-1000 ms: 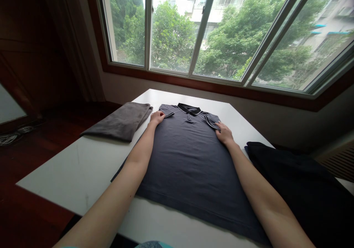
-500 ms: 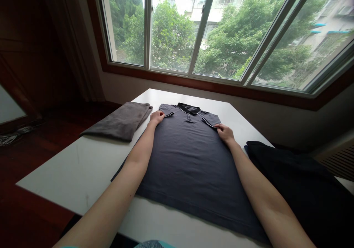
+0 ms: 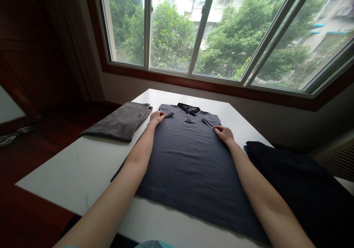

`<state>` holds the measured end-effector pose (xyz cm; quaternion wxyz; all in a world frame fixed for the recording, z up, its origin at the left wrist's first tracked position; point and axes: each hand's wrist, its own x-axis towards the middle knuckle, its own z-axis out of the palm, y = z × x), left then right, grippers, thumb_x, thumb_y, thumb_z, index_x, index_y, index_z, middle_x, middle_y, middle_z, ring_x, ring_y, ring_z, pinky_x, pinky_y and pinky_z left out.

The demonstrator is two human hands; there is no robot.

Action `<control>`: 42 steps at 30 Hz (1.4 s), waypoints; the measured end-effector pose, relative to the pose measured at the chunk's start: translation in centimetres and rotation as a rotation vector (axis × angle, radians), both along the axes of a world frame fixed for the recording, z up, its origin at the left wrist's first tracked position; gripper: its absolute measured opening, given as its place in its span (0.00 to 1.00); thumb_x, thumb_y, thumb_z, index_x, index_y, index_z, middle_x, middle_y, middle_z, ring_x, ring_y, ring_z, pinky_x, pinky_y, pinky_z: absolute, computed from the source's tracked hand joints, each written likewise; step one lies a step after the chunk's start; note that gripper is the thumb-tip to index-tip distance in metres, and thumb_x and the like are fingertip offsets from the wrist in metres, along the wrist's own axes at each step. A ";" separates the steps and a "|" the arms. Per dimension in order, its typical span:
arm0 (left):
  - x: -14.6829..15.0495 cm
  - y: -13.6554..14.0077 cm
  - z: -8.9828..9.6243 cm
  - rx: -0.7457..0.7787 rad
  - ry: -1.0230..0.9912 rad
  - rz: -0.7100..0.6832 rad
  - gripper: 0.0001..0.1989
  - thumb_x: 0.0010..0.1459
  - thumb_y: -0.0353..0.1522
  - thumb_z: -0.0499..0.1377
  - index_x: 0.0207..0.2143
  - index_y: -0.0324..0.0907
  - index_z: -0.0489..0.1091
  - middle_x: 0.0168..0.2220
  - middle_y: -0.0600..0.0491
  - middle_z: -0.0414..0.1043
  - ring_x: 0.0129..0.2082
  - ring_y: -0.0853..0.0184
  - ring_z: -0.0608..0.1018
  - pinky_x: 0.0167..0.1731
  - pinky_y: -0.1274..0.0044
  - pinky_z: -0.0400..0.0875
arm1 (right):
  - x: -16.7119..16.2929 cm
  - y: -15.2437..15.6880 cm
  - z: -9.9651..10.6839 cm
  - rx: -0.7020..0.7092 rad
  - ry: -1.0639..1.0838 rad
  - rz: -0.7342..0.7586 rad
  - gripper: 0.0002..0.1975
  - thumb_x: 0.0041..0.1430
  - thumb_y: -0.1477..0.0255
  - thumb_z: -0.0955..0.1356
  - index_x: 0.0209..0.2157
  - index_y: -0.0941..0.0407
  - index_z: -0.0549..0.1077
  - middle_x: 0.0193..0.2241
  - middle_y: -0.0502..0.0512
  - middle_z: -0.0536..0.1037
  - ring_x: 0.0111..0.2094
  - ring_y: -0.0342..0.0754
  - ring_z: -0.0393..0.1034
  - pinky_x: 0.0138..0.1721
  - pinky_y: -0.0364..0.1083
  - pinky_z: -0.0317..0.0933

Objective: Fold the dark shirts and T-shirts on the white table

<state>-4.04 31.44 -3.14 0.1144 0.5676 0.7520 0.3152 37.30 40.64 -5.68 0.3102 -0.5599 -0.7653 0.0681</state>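
A dark grey polo shirt (image 3: 190, 167) lies spread front up, its black collar (image 3: 189, 107) with white trim pointing away from me. Both short sleeves are folded inward over the chest, their white-edged cuffs showing. On the left, my left hand (image 3: 157, 117) is closed on the left sleeve near its cuff. Across the chest, my right hand (image 3: 224, 134) pinches the right sleeve by its cuff edge (image 3: 208, 123). My forearms hide parts of the shirt's two sides.
The shirt rests on a white table (image 3: 63, 167). A folded brown-grey garment (image 3: 121, 122) lies at the table's left edge, and dark folded clothing (image 3: 298, 181) is on the right. Beyond the table is a wide window (image 3: 190, 71). Cables (image 3: 16, 133) lie on the floor at left.
My right hand has shifted very slightly left along the right sleeve's cuff. My left hand and the shirt look almost unchanged.
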 end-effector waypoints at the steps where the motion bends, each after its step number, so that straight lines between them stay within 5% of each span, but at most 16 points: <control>1: 0.0 0.0 0.0 0.005 0.006 -0.004 0.11 0.59 0.37 0.58 0.43 0.49 0.76 0.46 0.55 0.77 0.47 0.62 0.75 0.45 0.76 0.64 | 0.0 0.1 -0.1 -0.011 -0.003 0.007 0.14 0.55 0.67 0.64 0.38 0.52 0.81 0.41 0.55 0.81 0.44 0.55 0.74 0.47 0.51 0.65; 16: 0.0 0.3 -0.1 -0.008 0.070 -0.056 0.14 0.57 0.33 0.58 0.46 0.43 0.74 0.52 0.47 0.73 0.53 0.59 0.72 0.52 0.72 0.63 | 0.5 0.6 -0.4 -0.001 0.019 0.041 0.14 0.54 0.67 0.64 0.36 0.52 0.81 0.40 0.54 0.81 0.45 0.56 0.74 0.49 0.52 0.65; 21: -3.7 1.0 2.7 -0.094 0.036 -0.202 0.12 0.52 0.33 0.61 0.39 0.41 0.77 0.40 0.50 0.79 0.39 0.63 0.78 0.40 0.79 0.71 | 0.8 1.0 -0.5 -0.003 0.004 0.043 0.14 0.55 0.67 0.63 0.36 0.50 0.80 0.41 0.53 0.81 0.45 0.57 0.74 0.48 0.53 0.66; 26: -8.3 0.4 4.6 -0.090 0.085 -0.170 0.12 0.49 0.30 0.60 0.37 0.37 0.76 0.40 0.46 0.78 0.41 0.60 0.78 0.41 0.76 0.71 | 0.8 1.5 -0.7 0.010 0.004 0.028 0.14 0.55 0.67 0.64 0.36 0.50 0.81 0.41 0.54 0.81 0.43 0.58 0.75 0.47 0.53 0.66; 32: -9.4 -1.6 2.6 -0.090 0.120 -0.203 0.16 0.49 0.32 0.62 0.42 0.40 0.75 0.39 0.51 0.78 0.40 0.62 0.78 0.41 0.76 0.72 | 1.0 1.7 -0.7 -0.004 -0.075 0.023 0.17 0.58 0.65 0.62 0.40 0.52 0.80 0.43 0.56 0.80 0.45 0.57 0.74 0.48 0.51 0.64; 42: -8.3 -0.3 0.8 0.013 0.259 -0.066 0.08 0.53 0.29 0.59 0.36 0.43 0.76 0.37 0.51 0.77 0.43 0.60 0.76 0.45 0.72 0.68 | 1.2 1.8 -0.8 -0.011 -0.107 0.021 0.17 0.59 0.64 0.61 0.42 0.52 0.79 0.43 0.55 0.80 0.44 0.57 0.74 0.46 0.51 0.64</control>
